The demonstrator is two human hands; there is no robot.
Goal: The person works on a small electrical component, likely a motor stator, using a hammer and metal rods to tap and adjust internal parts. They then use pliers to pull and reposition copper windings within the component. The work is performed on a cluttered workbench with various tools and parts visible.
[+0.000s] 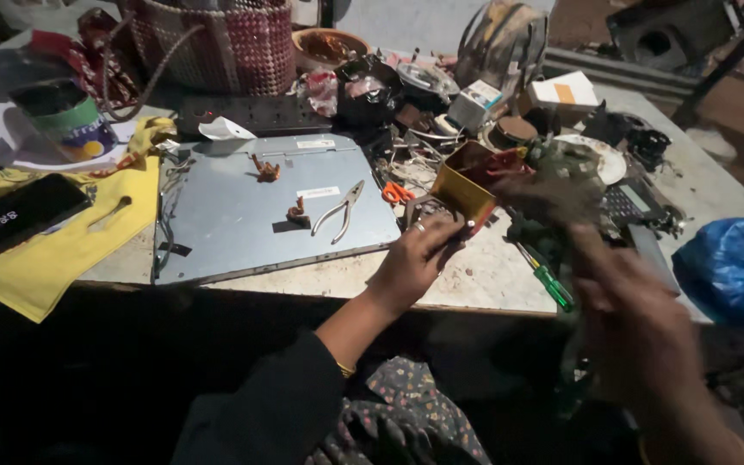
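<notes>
Right hand: nearest the camera, raised and blurred; I cannot tell whether it grips anything.
Left hand: reaches forward, fingers closed on the small yellow box.
Box: tilted, open side up, ahead of the left hand and left of the right.
Screwdriver: green handle, between the hands on the table.
Pliers: farther left, on the grey panel.

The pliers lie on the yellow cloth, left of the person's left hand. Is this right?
Not quite. The head view shows the pliers lying on the grey metal panel, not on the yellow cloth. They are indeed left of the left hand.
</notes>
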